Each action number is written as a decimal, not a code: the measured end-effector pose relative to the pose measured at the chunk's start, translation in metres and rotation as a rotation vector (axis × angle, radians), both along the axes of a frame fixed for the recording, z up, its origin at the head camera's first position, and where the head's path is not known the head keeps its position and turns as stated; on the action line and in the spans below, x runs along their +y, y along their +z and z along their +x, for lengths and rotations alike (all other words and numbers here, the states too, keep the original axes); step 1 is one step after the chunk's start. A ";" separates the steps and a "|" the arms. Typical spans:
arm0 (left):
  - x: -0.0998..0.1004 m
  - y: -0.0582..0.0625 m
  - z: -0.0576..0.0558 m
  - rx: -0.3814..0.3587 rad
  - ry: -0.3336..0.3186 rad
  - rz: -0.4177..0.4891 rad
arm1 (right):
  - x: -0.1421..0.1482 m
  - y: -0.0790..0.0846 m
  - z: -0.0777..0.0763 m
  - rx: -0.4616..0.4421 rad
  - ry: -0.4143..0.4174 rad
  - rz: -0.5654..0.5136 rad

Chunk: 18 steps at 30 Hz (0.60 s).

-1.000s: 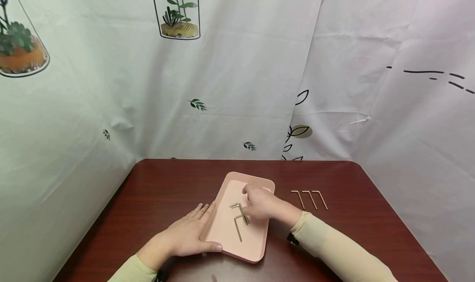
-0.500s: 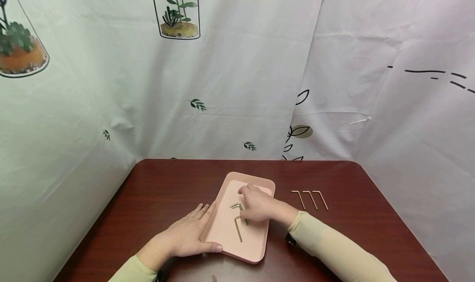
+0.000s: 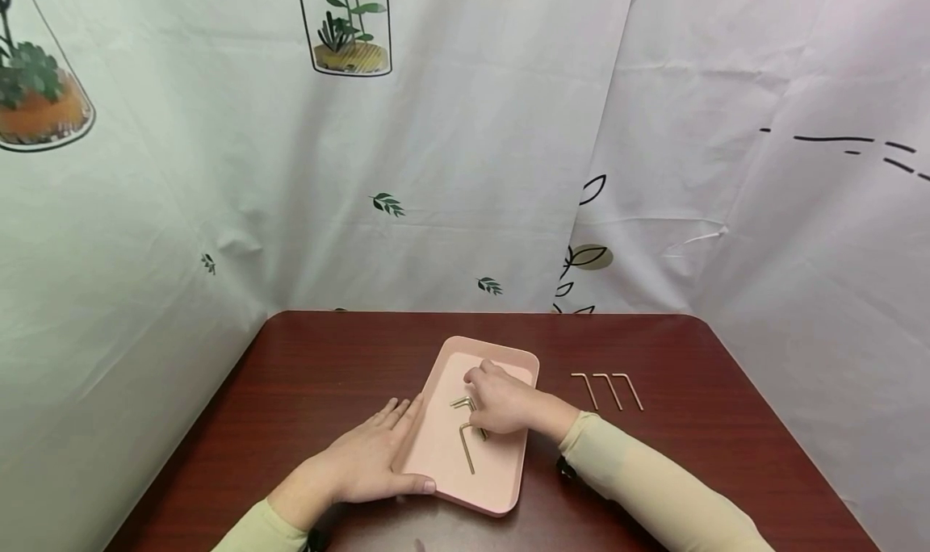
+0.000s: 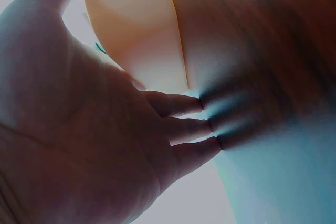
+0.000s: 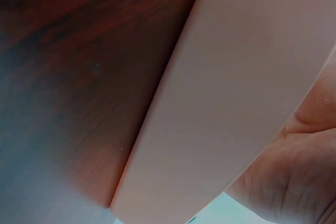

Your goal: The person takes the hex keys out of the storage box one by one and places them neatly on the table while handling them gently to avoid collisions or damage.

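A pink rectangular tray (image 3: pixel 497 479) lies slantwise on the dark red table. My left hand (image 3: pixel 374 455) rests with spread, straight fingers along its left wall, the thumb at the near corner; the left wrist view shows that palm (image 4: pixel 79 124) beside the tray wall. Inside lie a few brass-coloured L-shaped hex keys: a separate one (image 3: pixel 467 451) nearer me, and overlapping ones (image 3: pixel 461 403) just beyond. My right hand (image 3: pixel 504 399) reaches over the right wall, its thumb by the overlapping keys. The fingertips are hidden, so whether they pinch a key is unclear.
On the table right of the tray, three similar hex keys (image 3: pixel 607 392) lie side by side in a row. A white printed curtain (image 3: pixel 436 173) hangs behind the table (image 3: pixel 349 350) and along both sides. In the right wrist view the tray's outer wall (image 5: pixel 220 87) fills the middle.
My right hand has shifted slightly left within the tray, so the thumb now covers more of the overlapping hex keys. The left hand and the three keys on the table stay put.
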<state>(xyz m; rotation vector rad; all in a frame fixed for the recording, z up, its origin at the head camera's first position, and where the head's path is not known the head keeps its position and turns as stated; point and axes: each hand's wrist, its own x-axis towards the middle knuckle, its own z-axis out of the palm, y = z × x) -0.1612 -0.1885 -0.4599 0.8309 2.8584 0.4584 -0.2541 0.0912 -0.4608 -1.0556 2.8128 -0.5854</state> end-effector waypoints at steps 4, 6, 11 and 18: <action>0.000 0.001 0.000 -0.001 0.000 -0.005 | -0.003 0.004 0.001 -0.013 -0.018 0.031; 0.000 0.001 0.000 -0.001 0.001 -0.006 | -0.003 0.003 0.001 -0.006 -0.021 0.042; 0.000 0.002 0.001 -0.004 0.003 -0.004 | -0.005 0.003 0.002 0.007 -0.027 0.055; 0.001 0.002 0.000 -0.006 0.004 -0.005 | -0.006 0.003 0.003 0.018 -0.017 0.040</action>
